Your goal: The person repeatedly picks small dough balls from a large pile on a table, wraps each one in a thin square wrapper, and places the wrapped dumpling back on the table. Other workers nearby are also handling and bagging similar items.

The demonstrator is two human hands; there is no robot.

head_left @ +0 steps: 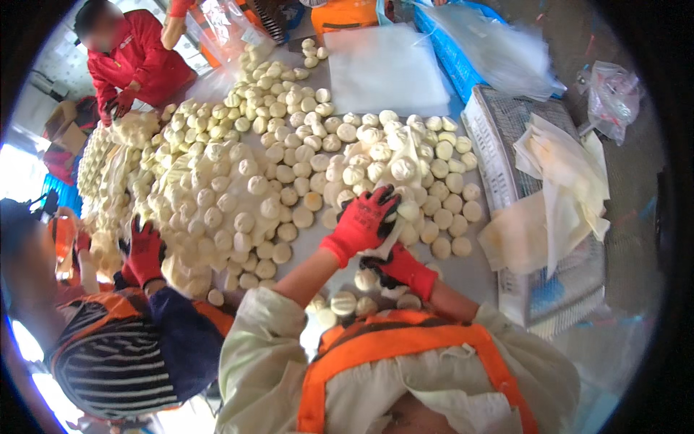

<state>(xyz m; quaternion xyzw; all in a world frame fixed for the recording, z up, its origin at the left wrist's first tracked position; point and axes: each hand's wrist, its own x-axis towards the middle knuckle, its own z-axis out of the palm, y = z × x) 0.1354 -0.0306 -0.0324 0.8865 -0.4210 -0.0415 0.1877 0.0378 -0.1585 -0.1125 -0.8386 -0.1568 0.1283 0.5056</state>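
My left hand, in a red glove with dark fingertips, rests on the buns and the pale cloth before me, its fingers slightly apart. Just below and right of it, my right hand, gloved alike, is at the lower edge of the cloth; its fingers are partly hidden, and its grip is unclear. Pale pleated buns lie on the cloth beyond my hands. Loose buns spread to the right on the grey table, with several more near my apron.
A white plastic crate with cloths over it stands right. Clear plastic sheets lie at the far side beside a blue crate. A co-worker's gloved hand is at the left; a person in red stands far left.
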